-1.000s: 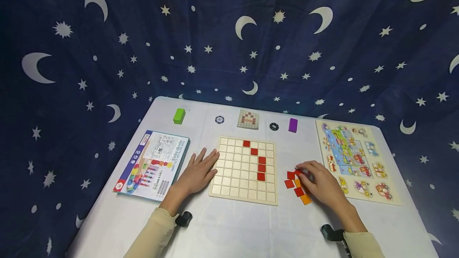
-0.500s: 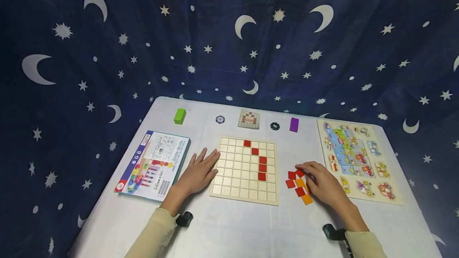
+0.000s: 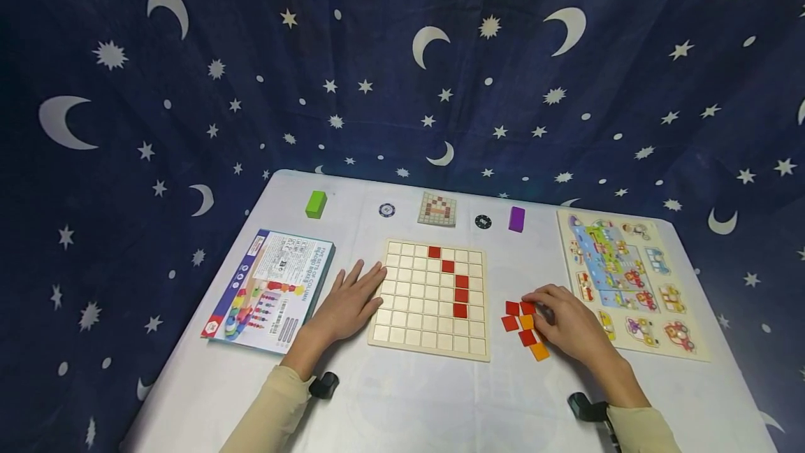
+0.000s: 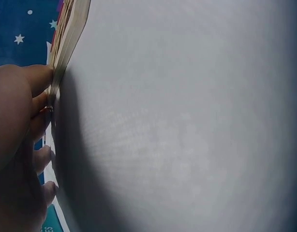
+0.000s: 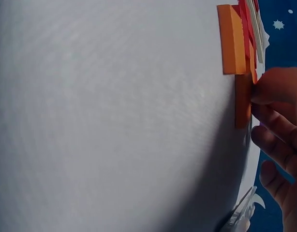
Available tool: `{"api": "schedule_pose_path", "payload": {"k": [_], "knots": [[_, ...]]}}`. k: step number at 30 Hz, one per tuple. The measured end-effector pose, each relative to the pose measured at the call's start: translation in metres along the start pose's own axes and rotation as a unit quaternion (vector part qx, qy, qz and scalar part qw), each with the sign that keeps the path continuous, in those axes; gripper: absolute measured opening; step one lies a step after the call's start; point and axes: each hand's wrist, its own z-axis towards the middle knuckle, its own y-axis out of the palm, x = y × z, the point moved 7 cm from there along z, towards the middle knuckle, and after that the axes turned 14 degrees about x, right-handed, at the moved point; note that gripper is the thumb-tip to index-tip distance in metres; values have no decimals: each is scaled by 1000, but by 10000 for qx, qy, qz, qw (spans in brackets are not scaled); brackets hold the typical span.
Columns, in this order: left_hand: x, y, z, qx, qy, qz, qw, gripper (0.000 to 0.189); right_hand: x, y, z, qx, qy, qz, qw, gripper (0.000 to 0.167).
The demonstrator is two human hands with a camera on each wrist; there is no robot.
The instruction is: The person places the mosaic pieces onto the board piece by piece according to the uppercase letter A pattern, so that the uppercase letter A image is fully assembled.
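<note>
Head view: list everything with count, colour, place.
Board: one, pale, centre
Fitted tiles: five, red, in board
Loose tiles: six or more, red and orange, right
Box: one, blue and white, left
Puzzle: one, multicoloured, far right
Card: one, beige and red, back
Chips: two, blue and black, beside card
Blocks: two, green and purple, flanking chips
Table: one, white, beneath
Curtain: one, patterned navy, behind
Cameras: two, black, at wrists
Sleeves: two, beige, bottom
Left grip: one, touching board
Right grip: one, at loose tiles
</note>
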Motion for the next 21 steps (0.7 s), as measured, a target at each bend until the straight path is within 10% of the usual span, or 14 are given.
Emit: {"api": "schedule_pose_path", "payload": {"k": [21], "knots": [[1, -2, -1, 61, 0, -17, 10000, 61, -39, 6, 28, 454, -419, 298, 9976, 31]]}}
